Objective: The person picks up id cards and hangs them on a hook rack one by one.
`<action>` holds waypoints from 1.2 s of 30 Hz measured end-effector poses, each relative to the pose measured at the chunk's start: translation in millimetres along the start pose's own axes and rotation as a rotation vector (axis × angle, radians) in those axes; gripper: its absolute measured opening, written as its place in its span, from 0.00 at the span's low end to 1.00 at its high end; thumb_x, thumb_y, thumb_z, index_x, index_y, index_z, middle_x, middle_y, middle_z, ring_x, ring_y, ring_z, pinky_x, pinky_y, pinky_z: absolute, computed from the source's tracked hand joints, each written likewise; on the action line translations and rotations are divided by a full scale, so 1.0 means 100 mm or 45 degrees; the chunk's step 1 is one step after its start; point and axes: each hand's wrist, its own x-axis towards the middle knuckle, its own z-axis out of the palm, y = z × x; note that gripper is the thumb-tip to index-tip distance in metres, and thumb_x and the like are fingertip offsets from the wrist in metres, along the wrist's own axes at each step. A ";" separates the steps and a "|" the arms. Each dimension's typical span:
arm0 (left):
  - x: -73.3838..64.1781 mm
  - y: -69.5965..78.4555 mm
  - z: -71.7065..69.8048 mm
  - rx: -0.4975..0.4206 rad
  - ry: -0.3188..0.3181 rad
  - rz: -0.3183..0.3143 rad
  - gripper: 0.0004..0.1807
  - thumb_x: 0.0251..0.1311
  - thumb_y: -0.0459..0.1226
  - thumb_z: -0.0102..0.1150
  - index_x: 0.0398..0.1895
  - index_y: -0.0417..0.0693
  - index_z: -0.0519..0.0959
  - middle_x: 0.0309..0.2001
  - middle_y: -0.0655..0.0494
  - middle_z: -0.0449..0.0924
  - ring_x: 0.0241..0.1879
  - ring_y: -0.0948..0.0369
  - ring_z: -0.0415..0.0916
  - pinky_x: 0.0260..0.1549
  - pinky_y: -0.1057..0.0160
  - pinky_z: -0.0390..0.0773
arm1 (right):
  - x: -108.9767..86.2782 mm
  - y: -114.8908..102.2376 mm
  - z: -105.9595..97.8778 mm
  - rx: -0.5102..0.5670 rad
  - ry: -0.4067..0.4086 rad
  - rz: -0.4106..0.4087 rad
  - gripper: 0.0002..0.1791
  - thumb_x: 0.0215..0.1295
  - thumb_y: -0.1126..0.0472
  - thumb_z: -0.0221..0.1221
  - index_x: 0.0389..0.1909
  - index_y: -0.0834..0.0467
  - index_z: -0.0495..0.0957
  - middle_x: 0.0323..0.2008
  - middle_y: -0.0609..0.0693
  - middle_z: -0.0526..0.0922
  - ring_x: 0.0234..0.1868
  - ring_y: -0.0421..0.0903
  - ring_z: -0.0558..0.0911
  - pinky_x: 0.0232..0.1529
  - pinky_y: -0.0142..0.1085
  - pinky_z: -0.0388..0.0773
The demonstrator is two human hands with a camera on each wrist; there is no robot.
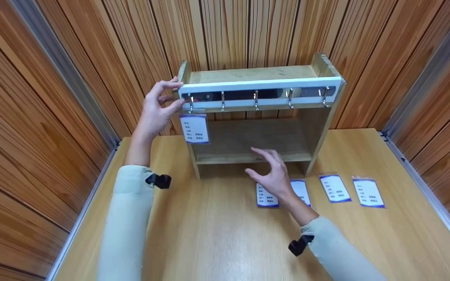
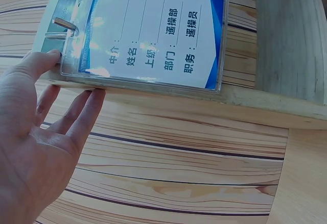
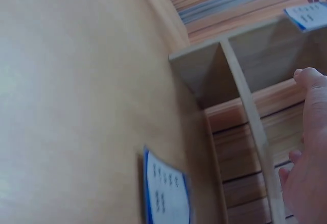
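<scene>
A small wooden shelf (image 1: 254,138) stands against the back wall, with a white hook rail (image 1: 262,82) along its front top. My left hand (image 1: 159,102) grips the shelf's left end, thumb at the rail and fingers along the side panel in the left wrist view. From the leftmost hook hangs a clear-sleeved name badge (image 1: 194,129), seen close up (image 2: 153,38). My right hand (image 1: 274,175) holds nothing, its fingers spread and loosely bent in front of the lower shelf. Behind it a badge (image 1: 266,196) and a second badge (image 1: 301,191), partly hidden, lie on the table.
Two more badges, a nearer-middle badge (image 1: 334,188) and a rightmost badge (image 1: 368,192), lie flat on the wooden table (image 1: 209,234). Several metal hooks (image 1: 256,100) jut from the rail. Plank walls (image 1: 225,35) close in the back and both sides.
</scene>
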 end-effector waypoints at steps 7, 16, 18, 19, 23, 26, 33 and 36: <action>0.00 0.01 0.00 -0.009 0.000 -0.015 0.22 0.81 0.34 0.64 0.74 0.48 0.77 0.89 0.56 0.66 0.77 0.43 0.75 0.78 0.40 0.77 | -0.10 0.18 -0.19 -0.056 0.012 0.076 0.38 0.66 0.57 0.81 0.77 0.50 0.81 0.71 0.58 0.83 0.73 0.62 0.80 0.77 0.69 0.73; 0.00 -0.03 0.01 -0.003 0.013 0.046 0.23 0.80 0.31 0.65 0.74 0.44 0.78 0.88 0.50 0.67 0.84 0.47 0.68 0.82 0.43 0.72 | -0.16 0.29 -0.37 -0.107 -0.001 0.128 0.39 0.64 0.58 0.82 0.76 0.51 0.81 0.70 0.61 0.81 0.73 0.64 0.78 0.77 0.69 0.72; 0.00 -0.03 0.01 -0.005 0.014 0.042 0.23 0.80 0.32 0.65 0.74 0.45 0.78 0.88 0.50 0.67 0.84 0.47 0.68 0.82 0.41 0.71 | -0.18 0.30 -0.38 -0.111 -0.023 0.143 0.40 0.64 0.57 0.82 0.77 0.52 0.80 0.70 0.62 0.79 0.74 0.65 0.76 0.77 0.71 0.72; 0.00 -0.03 0.00 -0.004 0.014 0.039 0.23 0.80 0.32 0.65 0.74 0.45 0.78 0.88 0.51 0.67 0.84 0.47 0.68 0.83 0.41 0.71 | -0.19 0.30 -0.38 -0.121 -0.036 0.155 0.40 0.65 0.57 0.82 0.77 0.51 0.80 0.71 0.62 0.78 0.74 0.65 0.76 0.77 0.72 0.72; 0.00 -0.03 0.00 -0.003 0.009 0.023 0.22 0.80 0.33 0.65 0.74 0.47 0.78 0.88 0.53 0.67 0.83 0.47 0.69 0.83 0.40 0.71 | -0.25 0.30 -0.35 -0.166 -0.086 0.199 0.41 0.65 0.54 0.82 0.78 0.48 0.79 0.73 0.63 0.75 0.77 0.67 0.73 0.76 0.75 0.73; 0.01 -0.02 0.01 -0.003 0.006 0.018 0.22 0.80 0.33 0.65 0.74 0.47 0.78 0.89 0.54 0.67 0.82 0.46 0.70 0.82 0.41 0.72 | -0.30 0.31 -0.33 -0.185 -0.111 0.210 0.41 0.65 0.52 0.82 0.78 0.46 0.79 0.73 0.62 0.75 0.78 0.66 0.72 0.74 0.75 0.74; 0.00 -0.01 0.01 -0.011 0.005 0.011 0.22 0.80 0.34 0.65 0.74 0.47 0.78 0.89 0.53 0.66 0.81 0.43 0.72 0.82 0.38 0.72 | -0.37 0.34 -0.29 -0.220 -0.139 0.199 0.39 0.64 0.51 0.82 0.77 0.46 0.81 0.69 0.60 0.77 0.73 0.63 0.74 0.70 0.70 0.78; 0.00 -0.01 0.01 -0.005 0.007 0.008 0.22 0.81 0.34 0.65 0.74 0.48 0.78 0.89 0.54 0.66 0.81 0.44 0.71 0.82 0.39 0.72 | -0.39 0.36 -0.29 -0.240 -0.172 0.202 0.40 0.65 0.50 0.82 0.77 0.43 0.80 0.69 0.59 0.76 0.72 0.62 0.74 0.70 0.68 0.78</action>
